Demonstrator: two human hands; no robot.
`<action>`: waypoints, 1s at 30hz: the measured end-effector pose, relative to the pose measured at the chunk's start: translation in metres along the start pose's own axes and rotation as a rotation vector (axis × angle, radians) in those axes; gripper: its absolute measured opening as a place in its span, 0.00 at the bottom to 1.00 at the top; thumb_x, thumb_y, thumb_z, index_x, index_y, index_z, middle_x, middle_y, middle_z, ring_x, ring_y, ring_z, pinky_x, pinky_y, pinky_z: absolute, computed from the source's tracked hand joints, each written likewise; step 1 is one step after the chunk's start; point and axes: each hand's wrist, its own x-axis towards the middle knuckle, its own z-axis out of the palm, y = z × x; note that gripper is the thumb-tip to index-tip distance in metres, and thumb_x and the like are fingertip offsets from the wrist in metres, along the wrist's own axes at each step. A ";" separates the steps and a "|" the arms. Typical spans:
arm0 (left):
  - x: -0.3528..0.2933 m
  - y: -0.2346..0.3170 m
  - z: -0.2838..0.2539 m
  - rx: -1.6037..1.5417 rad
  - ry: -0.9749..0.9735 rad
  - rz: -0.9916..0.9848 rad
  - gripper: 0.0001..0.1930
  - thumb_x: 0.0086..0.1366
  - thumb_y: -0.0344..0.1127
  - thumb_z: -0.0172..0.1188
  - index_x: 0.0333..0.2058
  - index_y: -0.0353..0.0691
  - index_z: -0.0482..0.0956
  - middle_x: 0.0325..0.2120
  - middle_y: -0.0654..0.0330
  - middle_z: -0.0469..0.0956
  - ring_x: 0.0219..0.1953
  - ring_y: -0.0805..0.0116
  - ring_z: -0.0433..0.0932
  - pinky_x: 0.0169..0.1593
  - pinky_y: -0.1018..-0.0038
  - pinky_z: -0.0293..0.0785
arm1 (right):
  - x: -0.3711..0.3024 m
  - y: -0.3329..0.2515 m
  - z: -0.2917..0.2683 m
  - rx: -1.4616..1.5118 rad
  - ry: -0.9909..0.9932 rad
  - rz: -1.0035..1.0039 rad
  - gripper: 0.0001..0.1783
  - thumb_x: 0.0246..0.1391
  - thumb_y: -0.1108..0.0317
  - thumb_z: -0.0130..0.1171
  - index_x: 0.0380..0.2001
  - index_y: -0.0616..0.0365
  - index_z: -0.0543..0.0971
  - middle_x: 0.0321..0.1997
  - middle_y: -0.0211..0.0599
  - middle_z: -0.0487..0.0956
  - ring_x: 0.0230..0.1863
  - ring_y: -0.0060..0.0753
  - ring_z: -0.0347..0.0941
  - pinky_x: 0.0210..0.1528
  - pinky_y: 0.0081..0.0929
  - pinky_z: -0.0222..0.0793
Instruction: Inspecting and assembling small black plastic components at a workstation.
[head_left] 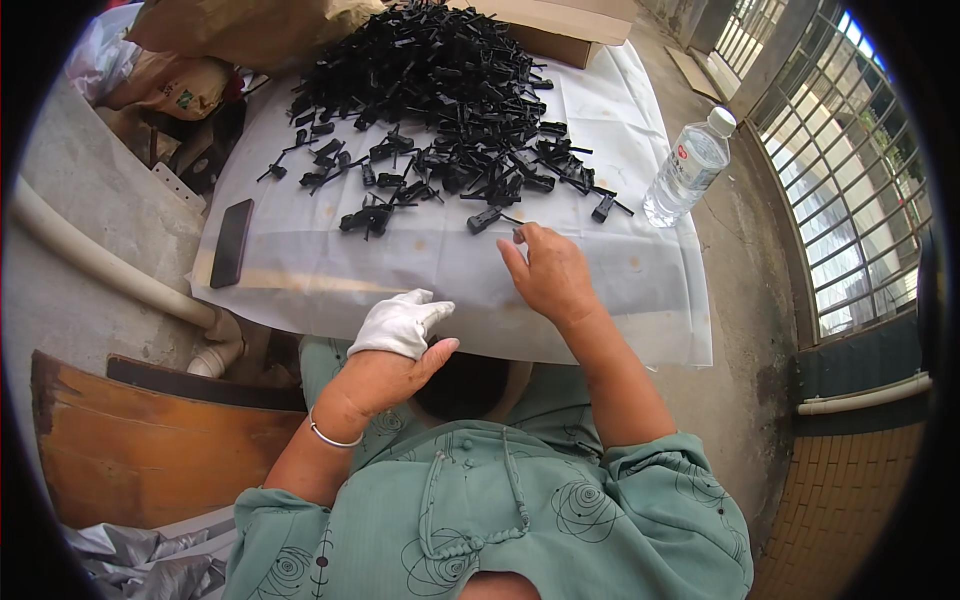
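My right hand (552, 272) is bare and hovers over the near part of the sheet-covered table, thumb apart from the curled fingers. Its fingertips come close to the thin stem of a small black plastic part (486, 219); whether they touch it I cannot tell. My left hand (400, 328) is over the table's near edge in a white glove that leaves the thumb bare. Its fingers and thumb are spread, with nothing visible between them. Beyond both hands rises a large heap of similar black plastic parts (425, 85), several lying loose along its near side.
White sheeting (620, 270) covers the table. A dark phone (232, 243) lies at its left edge, and a clear water bottle (688, 168) stands at the right. An open cardboard box (560, 45) is at the back. Left of the table runs a pale pipe (110, 262).
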 end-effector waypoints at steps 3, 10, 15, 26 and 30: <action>0.004 0.001 0.015 -0.224 0.121 -0.090 0.17 0.58 0.33 0.55 0.45 0.33 0.72 0.40 0.48 0.74 0.44 0.58 0.73 0.45 0.69 0.70 | 0.018 0.022 0.013 -0.205 0.067 0.041 0.12 0.51 0.62 0.53 0.25 0.61 0.73 0.26 0.47 0.76 0.26 0.51 0.71 0.29 0.42 0.67; 0.016 0.000 0.030 -0.734 0.222 -0.510 0.18 0.62 0.32 0.53 0.49 0.34 0.63 0.38 0.54 0.72 0.30 0.72 0.74 0.37 0.76 0.72 | -0.016 -0.010 0.011 0.495 -0.185 0.204 0.09 0.51 0.66 0.53 0.23 0.62 0.72 0.15 0.34 0.68 0.16 0.26 0.63 0.21 0.25 0.60; 0.021 0.004 0.043 -1.087 0.475 -0.296 0.14 0.63 0.29 0.51 0.47 0.36 0.63 0.36 0.61 0.70 0.33 0.77 0.71 0.38 0.79 0.70 | -0.049 -0.044 0.000 0.727 -0.288 0.129 0.08 0.49 0.69 0.55 0.22 0.61 0.70 0.13 0.28 0.63 0.16 0.19 0.57 0.19 0.20 0.55; 0.010 0.010 0.029 -1.447 0.137 -0.268 0.14 0.62 0.25 0.50 0.47 0.36 0.66 0.36 0.64 0.72 0.30 0.81 0.70 0.30 0.84 0.70 | -0.049 -0.053 -0.002 0.553 0.153 -0.501 0.08 0.45 0.74 0.60 0.26 0.60 0.69 0.20 0.36 0.71 0.18 0.38 0.68 0.20 0.29 0.63; 0.006 0.022 0.011 -1.445 0.016 -0.245 0.14 0.60 0.24 0.52 0.45 0.38 0.67 0.35 0.63 0.72 0.30 0.79 0.71 0.30 0.83 0.70 | -0.055 -0.053 0.002 0.529 0.273 -0.434 0.08 0.45 0.75 0.60 0.26 0.59 0.69 0.18 0.33 0.69 0.16 0.30 0.65 0.19 0.24 0.61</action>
